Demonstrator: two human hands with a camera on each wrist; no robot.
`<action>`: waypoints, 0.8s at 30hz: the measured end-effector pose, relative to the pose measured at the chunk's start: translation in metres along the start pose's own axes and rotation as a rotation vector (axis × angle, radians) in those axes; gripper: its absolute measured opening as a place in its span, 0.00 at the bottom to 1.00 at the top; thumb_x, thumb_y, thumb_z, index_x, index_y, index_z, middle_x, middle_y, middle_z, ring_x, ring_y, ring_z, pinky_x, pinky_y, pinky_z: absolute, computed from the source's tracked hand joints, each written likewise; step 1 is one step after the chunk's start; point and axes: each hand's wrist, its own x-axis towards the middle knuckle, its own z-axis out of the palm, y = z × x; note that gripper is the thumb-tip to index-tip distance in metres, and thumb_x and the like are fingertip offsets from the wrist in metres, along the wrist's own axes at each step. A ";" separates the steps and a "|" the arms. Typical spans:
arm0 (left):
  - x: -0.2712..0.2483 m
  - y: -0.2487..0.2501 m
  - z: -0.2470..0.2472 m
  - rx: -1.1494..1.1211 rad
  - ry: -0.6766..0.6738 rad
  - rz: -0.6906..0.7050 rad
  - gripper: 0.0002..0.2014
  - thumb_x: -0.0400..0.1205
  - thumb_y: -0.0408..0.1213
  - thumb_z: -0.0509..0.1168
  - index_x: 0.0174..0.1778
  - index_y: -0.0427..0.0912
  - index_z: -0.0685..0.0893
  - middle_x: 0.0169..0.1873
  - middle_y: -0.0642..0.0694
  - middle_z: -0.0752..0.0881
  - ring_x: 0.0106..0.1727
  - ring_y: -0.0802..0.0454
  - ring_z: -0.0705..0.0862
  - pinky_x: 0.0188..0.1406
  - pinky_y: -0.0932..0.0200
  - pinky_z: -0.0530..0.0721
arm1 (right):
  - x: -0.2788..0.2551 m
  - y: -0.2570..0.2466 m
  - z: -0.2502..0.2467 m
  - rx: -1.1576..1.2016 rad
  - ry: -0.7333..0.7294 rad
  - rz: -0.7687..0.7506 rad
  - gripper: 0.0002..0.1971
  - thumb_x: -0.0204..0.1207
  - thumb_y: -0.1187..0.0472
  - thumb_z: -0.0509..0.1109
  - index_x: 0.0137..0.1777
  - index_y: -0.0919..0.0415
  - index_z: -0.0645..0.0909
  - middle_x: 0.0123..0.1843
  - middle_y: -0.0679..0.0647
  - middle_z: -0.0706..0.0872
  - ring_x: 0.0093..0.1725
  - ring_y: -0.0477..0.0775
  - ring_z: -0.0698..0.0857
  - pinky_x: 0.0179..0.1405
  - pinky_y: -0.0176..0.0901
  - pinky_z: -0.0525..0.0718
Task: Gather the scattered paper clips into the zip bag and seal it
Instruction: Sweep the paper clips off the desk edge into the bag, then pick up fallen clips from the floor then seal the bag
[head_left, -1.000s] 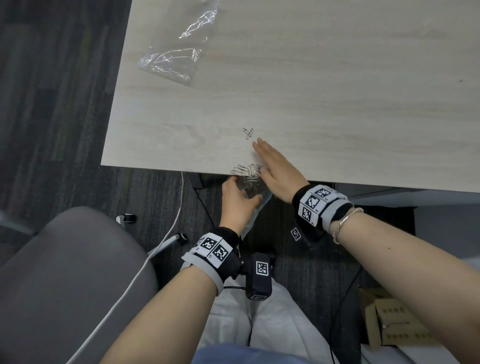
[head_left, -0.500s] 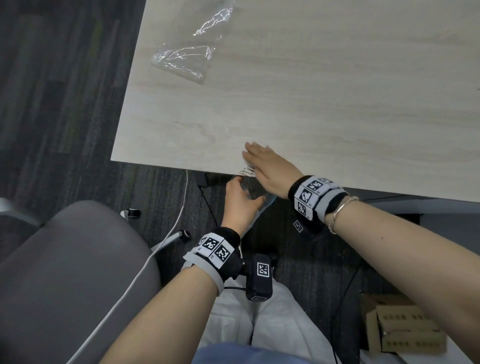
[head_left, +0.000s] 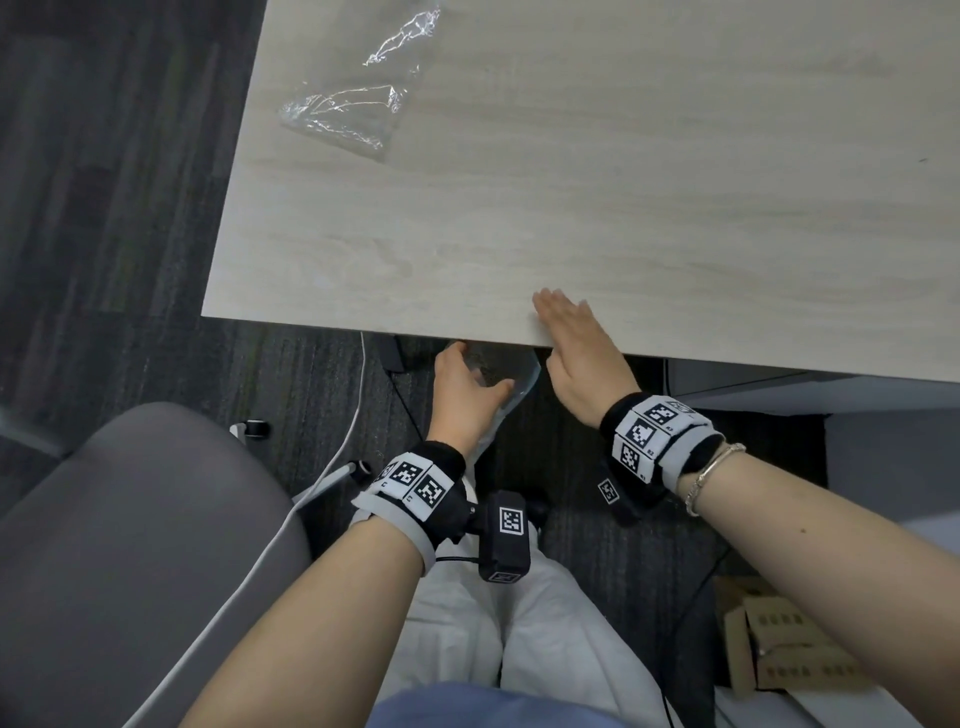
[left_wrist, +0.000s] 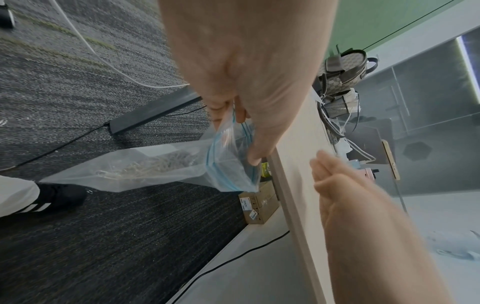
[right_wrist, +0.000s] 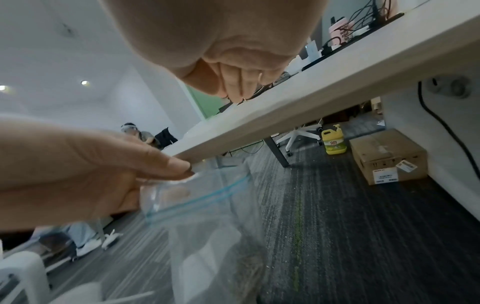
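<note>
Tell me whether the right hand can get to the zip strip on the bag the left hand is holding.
Probably yes. The right hand lies flat and free at the table edge; the zip bag, gripped by the left hand, hangs open just below that edge, its blue zip strip unobstructed.

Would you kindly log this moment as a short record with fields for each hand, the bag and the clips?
left hand: holds zip bag open below the table edge
right hand: flat, fingers straight, over the table edge
zip bag: unsealed, hanging
paper clips: pile inside bag; none seen on table
other: empty clear bag at table's far left
</note>
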 end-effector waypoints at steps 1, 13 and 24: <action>-0.001 0.002 0.000 0.007 -0.002 0.002 0.32 0.73 0.32 0.74 0.72 0.37 0.70 0.68 0.44 0.69 0.65 0.58 0.73 0.59 0.73 0.71 | -0.003 0.003 0.004 -0.041 -0.027 0.015 0.31 0.78 0.70 0.52 0.82 0.63 0.49 0.84 0.58 0.52 0.84 0.51 0.48 0.81 0.42 0.39; -0.009 0.006 0.019 0.110 -0.077 0.098 0.25 0.77 0.27 0.67 0.70 0.33 0.71 0.66 0.42 0.74 0.64 0.49 0.79 0.61 0.60 0.78 | -0.036 0.014 0.013 0.038 0.062 -0.092 0.23 0.72 0.69 0.59 0.66 0.58 0.79 0.66 0.53 0.83 0.63 0.59 0.78 0.63 0.50 0.72; -0.033 0.018 0.088 0.356 -0.306 0.279 0.19 0.83 0.28 0.58 0.71 0.38 0.74 0.66 0.41 0.79 0.63 0.45 0.80 0.58 0.66 0.74 | -0.123 0.091 0.024 0.058 -0.144 0.211 0.24 0.75 0.66 0.60 0.71 0.52 0.75 0.78 0.44 0.68 0.67 0.53 0.79 0.65 0.48 0.78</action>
